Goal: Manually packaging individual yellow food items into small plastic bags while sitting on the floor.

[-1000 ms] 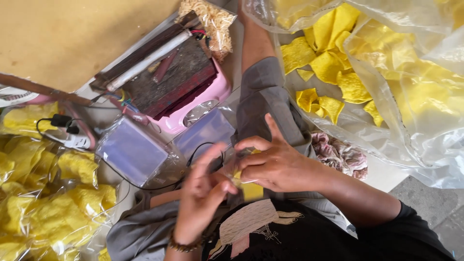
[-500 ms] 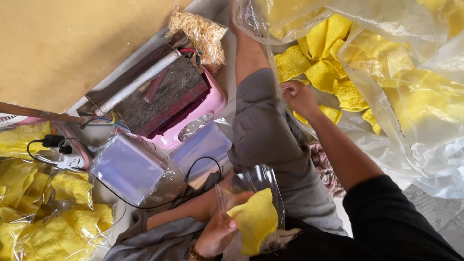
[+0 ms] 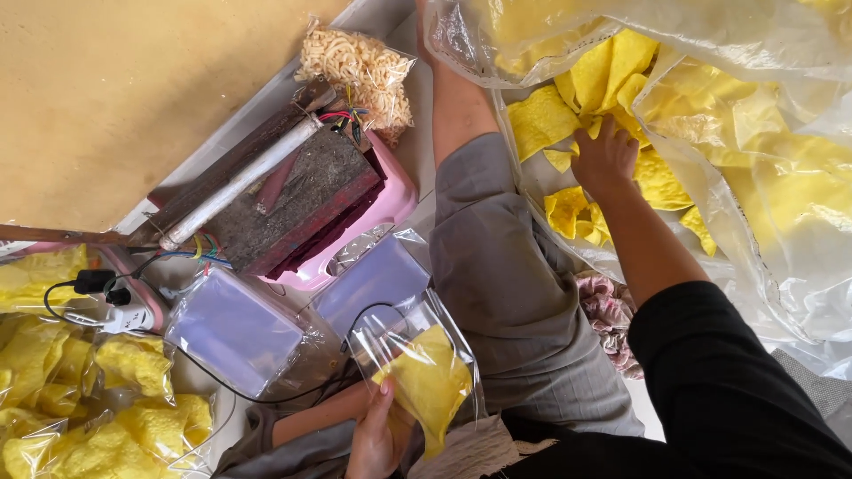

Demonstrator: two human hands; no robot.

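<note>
My left hand grips a small clear plastic bag by its lower edge; a yellow cracker sits inside it. My right hand reaches into a big clear sack and rests on a heap of loose yellow crackers; whether its fingers have closed on one I cannot tell. My bent leg in grey cloth lies between the two hands.
A worn wooden sealing device with a white tube sits on a pink stool. Stacks of empty clear bags lie beside it. Filled cracker bags pile at the left, near a plug and cable. A noodle-snack bag lies beyond.
My right hand left the small bag and went up into the big sack, further onto the loose crackers. My left hand now holds the small bag alone, shifted slightly left.
</note>
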